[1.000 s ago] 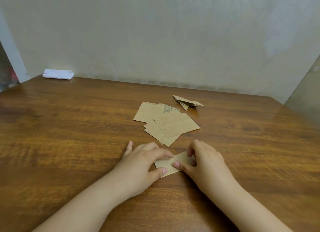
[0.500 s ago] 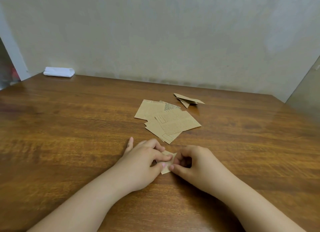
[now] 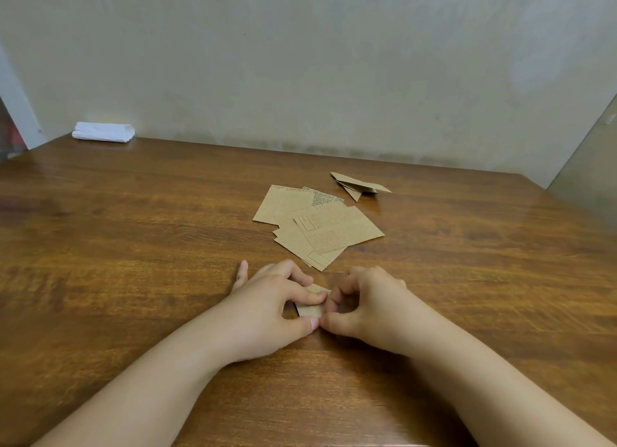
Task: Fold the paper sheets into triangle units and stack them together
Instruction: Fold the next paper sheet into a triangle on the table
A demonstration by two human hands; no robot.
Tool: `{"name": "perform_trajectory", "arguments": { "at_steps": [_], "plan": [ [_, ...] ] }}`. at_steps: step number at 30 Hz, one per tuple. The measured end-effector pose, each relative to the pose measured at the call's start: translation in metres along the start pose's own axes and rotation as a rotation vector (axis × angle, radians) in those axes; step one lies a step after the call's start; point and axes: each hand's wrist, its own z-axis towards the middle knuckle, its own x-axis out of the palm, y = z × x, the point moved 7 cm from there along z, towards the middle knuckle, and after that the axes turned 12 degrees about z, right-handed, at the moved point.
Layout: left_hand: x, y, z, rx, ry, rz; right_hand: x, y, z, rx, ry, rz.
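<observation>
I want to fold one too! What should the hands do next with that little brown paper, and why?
Probably press the fold flat against the table. Both the left hand and the right hand pinch the small folded paper, which looks only partly creased, not yet a triangle like the finished units beyond the flat sheets.

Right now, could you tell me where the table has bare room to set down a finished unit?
Bare wood spans the left, between the white folded cloth and the left hand. Crowded: the loose brown paper sheets and folded brown triangle units beyond both hands.
</observation>
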Motion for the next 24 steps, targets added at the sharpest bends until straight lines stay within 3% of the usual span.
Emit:
{"name": "perform_trajectory", "arguments": {
  "at_steps": [24],
  "plan": [
    [0.002,0.000,0.000,-0.016,0.041,0.012,-0.045,-0.057,0.000,0.258,0.035,0.159]
  ]
}}
